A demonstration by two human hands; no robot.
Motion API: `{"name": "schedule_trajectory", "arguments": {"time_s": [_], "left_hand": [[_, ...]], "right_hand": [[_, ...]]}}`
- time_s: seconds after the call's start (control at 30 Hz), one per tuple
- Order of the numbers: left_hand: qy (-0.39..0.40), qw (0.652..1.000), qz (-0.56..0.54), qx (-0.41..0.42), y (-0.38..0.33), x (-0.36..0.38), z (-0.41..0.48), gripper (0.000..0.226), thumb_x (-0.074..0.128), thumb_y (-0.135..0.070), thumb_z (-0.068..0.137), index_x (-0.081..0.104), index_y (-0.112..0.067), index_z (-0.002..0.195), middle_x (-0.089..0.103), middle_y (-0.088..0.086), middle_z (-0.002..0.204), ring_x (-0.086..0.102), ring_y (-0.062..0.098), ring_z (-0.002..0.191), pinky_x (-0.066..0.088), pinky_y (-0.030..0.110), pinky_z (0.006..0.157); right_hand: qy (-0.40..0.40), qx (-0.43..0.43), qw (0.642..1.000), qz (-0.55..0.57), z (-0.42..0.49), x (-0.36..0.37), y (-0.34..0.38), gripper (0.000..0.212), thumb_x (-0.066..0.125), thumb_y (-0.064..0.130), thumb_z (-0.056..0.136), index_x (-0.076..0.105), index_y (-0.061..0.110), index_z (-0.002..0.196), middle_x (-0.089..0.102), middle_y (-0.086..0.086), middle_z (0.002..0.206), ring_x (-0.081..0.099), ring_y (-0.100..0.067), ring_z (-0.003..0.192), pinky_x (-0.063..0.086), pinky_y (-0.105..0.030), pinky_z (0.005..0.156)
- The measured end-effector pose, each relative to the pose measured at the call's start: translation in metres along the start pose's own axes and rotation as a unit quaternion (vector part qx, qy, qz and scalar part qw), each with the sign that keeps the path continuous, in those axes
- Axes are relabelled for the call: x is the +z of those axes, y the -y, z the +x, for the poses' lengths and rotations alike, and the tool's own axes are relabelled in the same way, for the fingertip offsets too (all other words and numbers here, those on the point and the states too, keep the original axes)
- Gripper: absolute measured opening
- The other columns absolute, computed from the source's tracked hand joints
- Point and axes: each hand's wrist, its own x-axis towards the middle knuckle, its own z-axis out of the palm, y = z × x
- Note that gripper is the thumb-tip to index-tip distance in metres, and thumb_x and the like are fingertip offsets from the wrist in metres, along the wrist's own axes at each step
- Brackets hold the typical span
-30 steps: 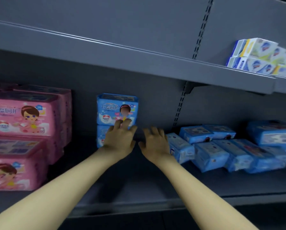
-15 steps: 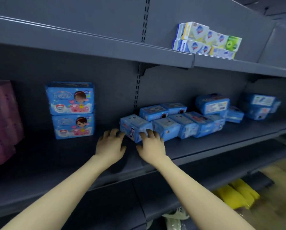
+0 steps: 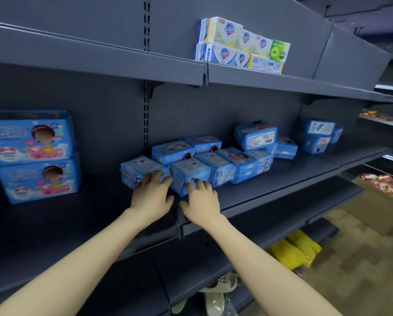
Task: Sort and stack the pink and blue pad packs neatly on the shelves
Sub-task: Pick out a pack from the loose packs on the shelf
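Two blue pad packs stand stacked upright (image 3: 34, 156) at the left of the grey middle shelf (image 3: 270, 185). Several loose blue packs lie jumbled in the shelf's middle. My left hand (image 3: 153, 196) lies palm down with its fingertips on the nearest loose pack (image 3: 138, 171). Beside it, my right hand (image 3: 201, 202) touches the front of the neighbouring blue pack (image 3: 191, 172) with straight fingers. More blue packs (image 3: 256, 135) are piled behind, and a few (image 3: 318, 135) sit at the far right. No pink packs are in view.
Boxed soap bars (image 3: 241, 45) stand on the upper shelf. Below, yellow items (image 3: 293, 250) and pale slippers (image 3: 218, 290) lie on lower shelves. A cardboard box with snack bags (image 3: 382, 197) stands on the floor at the right.
My view has swung right, so the pink packs have left the frame. Both hands moved from the upright blue stack to the loose blue packs and now touch them.
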Motion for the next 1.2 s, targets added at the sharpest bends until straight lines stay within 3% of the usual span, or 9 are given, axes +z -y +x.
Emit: {"name": "schedule_trajectory", "arguments": {"time_s": [0.47, 0.73, 0.83, 0.97, 1.1, 1.2], "left_hand": [[-0.008, 0.998, -0.027, -0.049, -0.021, 0.013, 0.059, 0.054, 0.049, -0.034, 0.092, 0.033, -0.018, 0.141, 0.029, 0.003, 0.144, 0.028, 0.025, 0.132, 0.038, 0.036, 0.099], [-0.041, 0.995, -0.032, -0.088, -0.02, 0.017, 0.084, 0.057, 0.053, -0.035, 0.09, 0.034, -0.022, 0.142, 0.032, 0.004, 0.145, 0.031, 0.026, 0.132, 0.038, 0.037, 0.1], [-0.042, 0.993, -0.052, -0.099, -0.024, 0.02, 0.09, 0.063, 0.058, -0.045, 0.082, 0.041, -0.021, 0.138, 0.041, 0.002, 0.14, 0.04, 0.024, 0.127, 0.043, 0.037, 0.097], [-0.018, 0.991, -0.023, -0.129, -0.035, 0.026, 0.095, 0.061, 0.06, -0.056, 0.073, 0.049, -0.021, 0.122, 0.053, 0.003, 0.125, 0.048, 0.026, 0.116, 0.042, 0.032, 0.086], [0.0, 0.987, 0.026, -0.158, -0.039, 0.029, 0.099, 0.079, 0.06, -0.065, 0.069, 0.042, -0.02, 0.131, 0.049, 0.005, 0.13, 0.044, 0.028, 0.119, 0.04, 0.035, 0.091], [0.02, 0.985, 0.03, -0.168, -0.039, 0.027, 0.1, 0.08, 0.063, -0.064, 0.067, 0.041, -0.019, 0.13, 0.048, 0.006, 0.129, 0.043, 0.028, 0.119, 0.039, 0.035, 0.091]], "right_hand": [[-0.031, -0.023, 0.997, 0.061, 0.057, -0.01, -0.041, 0.05, 0.049, 0.028, 0.093, 0.039, 0.014, 0.14, 0.036, -0.008, 0.145, 0.031, -0.031, 0.131, 0.032, -0.038, 0.105], [-0.009, -0.053, 0.995, 0.08, 0.095, -0.014, -0.055, 0.05, 0.047, 0.022, 0.094, 0.037, 0.013, 0.142, 0.035, -0.009, 0.145, 0.026, -0.031, 0.135, 0.029, -0.042, 0.11], [0.012, -0.054, 0.996, 0.076, 0.108, -0.018, -0.062, 0.047, 0.043, 0.015, 0.093, 0.038, 0.014, 0.14, 0.039, -0.012, 0.142, 0.028, -0.032, 0.133, 0.028, -0.043, 0.11], [0.061, -0.043, 0.996, 0.049, 0.119, -0.015, -0.067, 0.045, 0.036, 0.02, 0.097, 0.035, 0.012, 0.141, 0.044, -0.017, 0.138, 0.031, -0.035, 0.131, 0.027, -0.044, 0.11], [0.064, -0.041, 0.996, 0.039, 0.122, -0.011, -0.065, 0.042, 0.034, 0.023, 0.098, 0.037, 0.009, 0.137, 0.041, -0.019, 0.14, 0.028, -0.037, 0.131, 0.02, -0.045, 0.112], [0.062, -0.047, 0.996, 0.048, 0.122, -0.011, -0.063, 0.041, 0.036, 0.026, 0.098, 0.039, 0.008, 0.134, 0.04, -0.021, 0.139, 0.029, -0.039, 0.13, 0.019, -0.046, 0.112]]}}
